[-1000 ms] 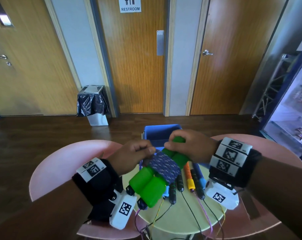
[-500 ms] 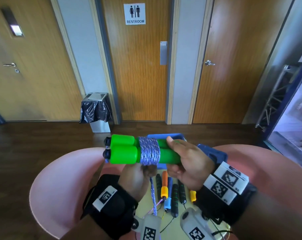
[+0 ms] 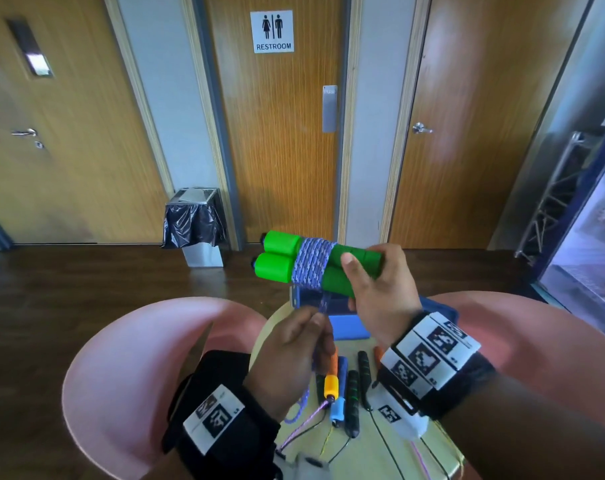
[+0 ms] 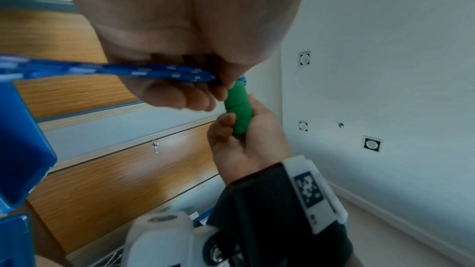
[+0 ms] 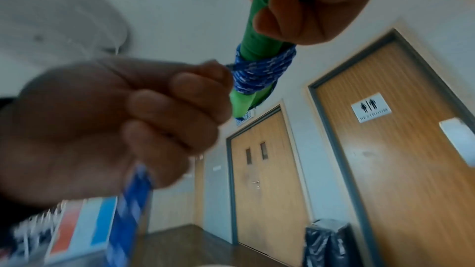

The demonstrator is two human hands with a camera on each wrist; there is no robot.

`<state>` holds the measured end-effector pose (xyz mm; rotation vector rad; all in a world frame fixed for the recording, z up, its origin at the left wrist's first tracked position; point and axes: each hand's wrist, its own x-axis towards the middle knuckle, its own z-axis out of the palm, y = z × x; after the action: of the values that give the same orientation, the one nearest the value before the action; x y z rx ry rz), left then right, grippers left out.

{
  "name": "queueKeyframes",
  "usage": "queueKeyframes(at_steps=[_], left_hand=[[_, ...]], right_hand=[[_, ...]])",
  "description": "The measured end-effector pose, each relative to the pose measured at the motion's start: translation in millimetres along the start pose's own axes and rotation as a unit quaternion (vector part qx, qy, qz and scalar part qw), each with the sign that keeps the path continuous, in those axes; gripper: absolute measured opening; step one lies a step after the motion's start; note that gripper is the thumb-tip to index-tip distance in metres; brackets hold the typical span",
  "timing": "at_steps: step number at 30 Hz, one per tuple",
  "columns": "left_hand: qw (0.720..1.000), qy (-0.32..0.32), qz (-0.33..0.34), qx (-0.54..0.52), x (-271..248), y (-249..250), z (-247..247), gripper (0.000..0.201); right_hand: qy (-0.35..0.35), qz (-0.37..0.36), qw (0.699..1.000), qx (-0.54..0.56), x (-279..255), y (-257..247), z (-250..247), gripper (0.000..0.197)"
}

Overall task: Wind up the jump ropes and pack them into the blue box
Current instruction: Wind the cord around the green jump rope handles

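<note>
Raised since a moment ago, the left hand point(image 3: 294, 344) pinches the blue-and-white braided cord point(image 3: 323, 303) below two green foam handles point(image 3: 329, 266) gripped by the right hand point(image 3: 380, 292); beyond, the blue plastic box point(image 3: 346, 329) on the table. Slack could unwind the coil.

right hand point(image 3: 380, 292) grips green handles point(image 3: 346, 268); left hand point(image 3: 290, 351) pinches rope tail point(image 3: 325, 303).

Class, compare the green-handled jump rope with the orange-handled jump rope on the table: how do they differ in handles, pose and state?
The green-handled jump rope has thick handles; the orange-handled jump rope has a slimmer one.
The green one is held in the air, the right hand gripping its handles and the left hand pinching its cord; the orange one lies on the table.
The green one's cord is coiled round its handles; the orange one's trails loose.
Neither is in the blue box.
</note>
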<state>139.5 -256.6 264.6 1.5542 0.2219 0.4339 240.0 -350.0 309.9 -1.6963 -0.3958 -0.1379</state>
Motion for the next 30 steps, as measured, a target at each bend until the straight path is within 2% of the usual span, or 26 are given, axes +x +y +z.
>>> queueKeyframes(at_steps=[2, 5, 8, 12, 13, 15, 17, 20, 21, 23, 25, 27, 30], left_hand=[[0.998, -0.021, -0.006, 0.053, -1.8, 3.3, -6.9, 0.032], [0.978, -0.049, 0.013, 0.202, -2.3, 9.8, -19.9, 0.029], [0.925, -0.101, 0.085, 0.357, 3.4, 20.7, -34.8, 0.03], [0.822, -0.152, 0.172, 0.521, 20.1, 36.1, -48.4, 0.028], [0.807, -0.155, 0.189, 0.537, 24.6, 39.5, -50.8, 0.028], [0.799, -0.165, 0.219, 0.536, 32.2, 45.7, -54.1, 0.034], [0.803, -0.172, 0.23, 0.523, 37.8, 48.3, -56.1, 0.039], [0.831, -0.158, 0.226, 0.483, 45.6, 47.7, -59.3, 0.036], [0.849, -0.151, 0.212, 0.461, 47.3, 48.3, -60.6, 0.036], [0.885, -0.148, 0.177, 0.404, 50.8, 46.1, -62.1, 0.036], [0.909, -0.153, 0.154, 0.355, 51.0, 45.8, -61.3, 0.031], [0.922, -0.172, 0.157, 0.31, 50.6, 43.7, -56.9, 0.015], [0.932, -0.177, 0.177, 0.261, 51.5, 41.6, -53.3, 0.029]], right_hand=[[-0.012, -0.055, 0.997, -0.061, 1.9, 3.0, -7.2, 0.027], [-0.081, -0.112, 0.978, -0.158, 1.2, 4.2, -17.3, 0.03], [-0.17, -0.163, 0.928, -0.289, 1.4, -2.9, -21.7, 0.028], [-0.281, -0.172, 0.853, -0.404, 8.4, -15.2, -21.7, 0.027], [-0.304, -0.162, 0.844, -0.411, 11.4, -16.8, -21.9, 0.028], [-0.335, -0.122, 0.838, -0.413, 18.7, -20.7, -23.9, 0.031], [-0.358, -0.098, 0.829, -0.418, 24.8, -28.0, -27.0, 0.033], [-0.382, -0.079, 0.827, -0.406, 29.7, -40.4, -34.6, 0.03], [-0.389, -0.066, 0.829, -0.395, 30.5, -43.2, -37.7, 0.029], [-0.408, -0.021, 0.845, -0.345, 31.5, -46.7, -43.3, 0.028], [-0.419, 0.029, 0.864, -0.278, 31.5, -47.9, -47.1, 0.026], [-0.416, 0.061, 0.879, -0.225, 30.3, -46.3, -48.8, 0.023], [-0.412, 0.128, 0.896, -0.109, 26.4, -43.6, -51.7, 0.018]])
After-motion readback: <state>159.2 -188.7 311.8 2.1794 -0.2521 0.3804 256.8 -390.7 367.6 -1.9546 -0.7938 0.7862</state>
